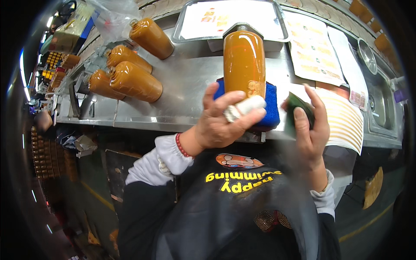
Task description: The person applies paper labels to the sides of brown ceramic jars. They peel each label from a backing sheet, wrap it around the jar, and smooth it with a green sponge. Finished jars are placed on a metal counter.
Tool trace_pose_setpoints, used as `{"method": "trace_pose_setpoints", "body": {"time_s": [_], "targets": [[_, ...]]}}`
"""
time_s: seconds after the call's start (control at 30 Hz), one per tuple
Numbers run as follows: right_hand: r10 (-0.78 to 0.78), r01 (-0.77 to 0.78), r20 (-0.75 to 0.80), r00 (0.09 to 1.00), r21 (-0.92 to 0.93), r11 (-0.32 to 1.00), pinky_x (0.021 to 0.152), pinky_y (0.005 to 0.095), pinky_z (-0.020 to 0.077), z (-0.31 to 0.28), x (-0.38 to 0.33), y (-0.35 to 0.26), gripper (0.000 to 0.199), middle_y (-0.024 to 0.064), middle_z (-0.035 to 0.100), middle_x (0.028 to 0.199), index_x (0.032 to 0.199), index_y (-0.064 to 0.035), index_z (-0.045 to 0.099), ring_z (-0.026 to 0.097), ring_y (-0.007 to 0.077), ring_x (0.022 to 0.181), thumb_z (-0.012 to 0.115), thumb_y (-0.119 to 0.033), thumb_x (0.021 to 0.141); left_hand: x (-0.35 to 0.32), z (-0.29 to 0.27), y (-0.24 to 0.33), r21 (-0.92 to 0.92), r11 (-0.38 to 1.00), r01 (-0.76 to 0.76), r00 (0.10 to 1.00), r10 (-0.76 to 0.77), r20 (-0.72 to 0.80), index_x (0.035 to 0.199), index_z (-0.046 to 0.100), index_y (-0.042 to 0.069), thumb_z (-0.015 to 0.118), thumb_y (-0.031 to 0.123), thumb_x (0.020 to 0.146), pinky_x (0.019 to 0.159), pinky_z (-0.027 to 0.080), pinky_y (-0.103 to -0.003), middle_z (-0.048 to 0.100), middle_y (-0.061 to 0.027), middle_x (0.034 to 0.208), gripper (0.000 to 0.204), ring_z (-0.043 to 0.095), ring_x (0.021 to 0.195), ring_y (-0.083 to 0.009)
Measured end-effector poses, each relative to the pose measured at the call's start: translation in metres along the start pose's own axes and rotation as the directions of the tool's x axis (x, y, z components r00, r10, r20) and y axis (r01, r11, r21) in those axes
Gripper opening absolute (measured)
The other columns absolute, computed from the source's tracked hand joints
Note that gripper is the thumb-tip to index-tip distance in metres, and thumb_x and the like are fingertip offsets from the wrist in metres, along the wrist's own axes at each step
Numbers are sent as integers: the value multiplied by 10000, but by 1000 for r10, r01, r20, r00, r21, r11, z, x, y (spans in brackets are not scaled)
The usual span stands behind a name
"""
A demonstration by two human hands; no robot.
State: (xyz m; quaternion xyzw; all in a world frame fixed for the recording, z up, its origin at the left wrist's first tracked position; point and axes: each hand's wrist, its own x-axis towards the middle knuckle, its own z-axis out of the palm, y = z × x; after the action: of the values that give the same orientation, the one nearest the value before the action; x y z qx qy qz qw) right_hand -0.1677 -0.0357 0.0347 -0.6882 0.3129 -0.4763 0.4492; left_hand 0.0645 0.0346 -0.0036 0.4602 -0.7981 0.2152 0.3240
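Note:
A glossy amber-brown bottle (244, 58) lies with its base toward me on a blue padded rest (271, 104). Its far end meets a dark angular holder (242, 28). Near the base the bottle carries a small pale emblem (255, 89). My left hand (227, 119) is closed around the base end, one finger wrapped in a white covering (247, 107). To the right of the rest, my right hand (313, 125) pinches a flat dark green piece (297, 113) between thumb and fingers, apart from the bottle. That hand is slightly blurred.
Several similar brown bottles, one of them a bottle (151, 38), stand at the left of the metal table (190, 73). A tray (281, 26) holding a printed sheet is at the back. Printed sheets (314, 52), a striped sheet (346, 119) and a sink (385, 108) lie right.

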Motion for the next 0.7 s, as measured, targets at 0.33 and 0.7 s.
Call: {"method": "trace_pose_setpoints", "body": {"time_s": [0.33, 0.7], "targets": [[141, -143, 119, 983, 8, 990, 691, 297, 531, 39, 8, 16, 181, 81, 684, 825, 1110, 9, 607, 654, 143, 732, 620, -125, 990, -8, 7, 8, -309, 822, 478, 873, -485, 61, 1502, 488, 63, 814, 190, 773, 1235, 62, -605, 556, -152, 1458, 809, 429, 1420, -396], [189, -198, 137, 972, 58, 978, 697, 275, 509, 36, 7, 24, 164, 49, 661, 840, 1096, 9, 608, 602, 108, 747, 618, -111, 985, -23, 12, 3, -325, 785, 527, 843, -532, 81, 1516, 449, 73, 785, 246, 845, 1208, 233, -564, 571, -172, 1432, 770, 502, 1359, -415]]}}
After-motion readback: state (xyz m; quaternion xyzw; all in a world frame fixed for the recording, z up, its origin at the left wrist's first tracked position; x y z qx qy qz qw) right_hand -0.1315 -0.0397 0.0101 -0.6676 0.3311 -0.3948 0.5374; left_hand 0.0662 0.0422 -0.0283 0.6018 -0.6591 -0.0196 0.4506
